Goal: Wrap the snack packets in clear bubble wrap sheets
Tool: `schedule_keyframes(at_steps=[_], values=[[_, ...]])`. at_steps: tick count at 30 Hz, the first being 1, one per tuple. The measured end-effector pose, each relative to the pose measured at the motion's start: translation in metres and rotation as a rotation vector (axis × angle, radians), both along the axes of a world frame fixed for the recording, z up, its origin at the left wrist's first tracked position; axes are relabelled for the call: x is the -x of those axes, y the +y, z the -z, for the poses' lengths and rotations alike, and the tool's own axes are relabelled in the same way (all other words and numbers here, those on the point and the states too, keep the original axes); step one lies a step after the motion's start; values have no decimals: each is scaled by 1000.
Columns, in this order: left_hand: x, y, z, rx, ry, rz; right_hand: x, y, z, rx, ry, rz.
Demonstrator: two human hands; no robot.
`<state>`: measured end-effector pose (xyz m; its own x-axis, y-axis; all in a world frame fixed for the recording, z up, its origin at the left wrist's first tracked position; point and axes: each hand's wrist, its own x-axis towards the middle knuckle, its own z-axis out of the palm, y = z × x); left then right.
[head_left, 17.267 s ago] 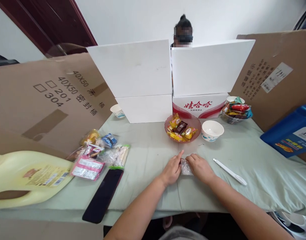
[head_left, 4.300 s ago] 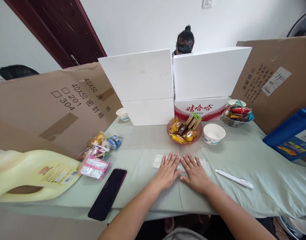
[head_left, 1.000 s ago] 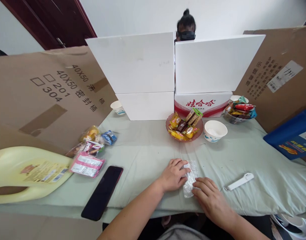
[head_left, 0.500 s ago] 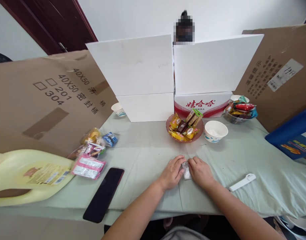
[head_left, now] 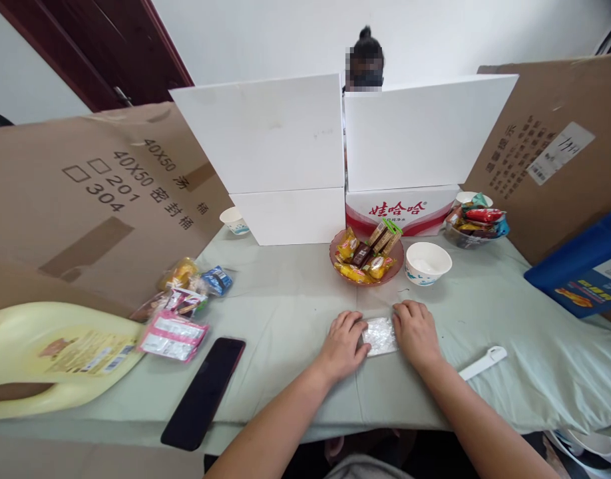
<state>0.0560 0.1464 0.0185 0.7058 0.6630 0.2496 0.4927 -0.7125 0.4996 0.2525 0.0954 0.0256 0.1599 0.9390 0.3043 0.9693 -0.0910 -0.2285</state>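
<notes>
Clear plastic wrapper (head_left: 380, 336), bunched a moment ago, now lies flatter between both curled hands (head_left: 346, 342) (head_left: 415, 331) gripping its ends.

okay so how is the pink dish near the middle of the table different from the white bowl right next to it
The pink dish is wide, shallow and translucent pink; the white bowl is smaller, deeper and opaque with a blue pattern low on its wall. The pink dish is heaped with wrapped snacks, while the white bowl holds no wrappers. The pink dish sits left of the white bowl. Both stand upright on the green cloth, beyond the hands.
</notes>
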Motion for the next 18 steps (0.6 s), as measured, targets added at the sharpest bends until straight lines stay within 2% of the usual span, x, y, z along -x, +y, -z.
schedule_keyframes(at_steps=[2,4,6,9,12,14,15,17,18], values=[[1,0,0,3,-5,10,5,-8,-4,-39,35,-210],[2,1,1,3,-31,25,15,-17,-5,-5,59,-451],[5,3,2,6,-90,31,22,-24,-4,89,41,-543],[8,5,5,16,-193,21,8,-22,-9,158,7,-525],[7,6,6,18,-189,17,-36,-1,-34,-27,67,-461],[6,6,6,20,-148,17,-70,23,-60,-172,56,-280],[5,6,6,21,-133,17,-85,36,-74,-148,14,-161],[4,5,6,21,-123,15,-106,66,-93,195,-76,42],[3,5,6,18,-126,15,-113,81,-98,299,-80,57]])
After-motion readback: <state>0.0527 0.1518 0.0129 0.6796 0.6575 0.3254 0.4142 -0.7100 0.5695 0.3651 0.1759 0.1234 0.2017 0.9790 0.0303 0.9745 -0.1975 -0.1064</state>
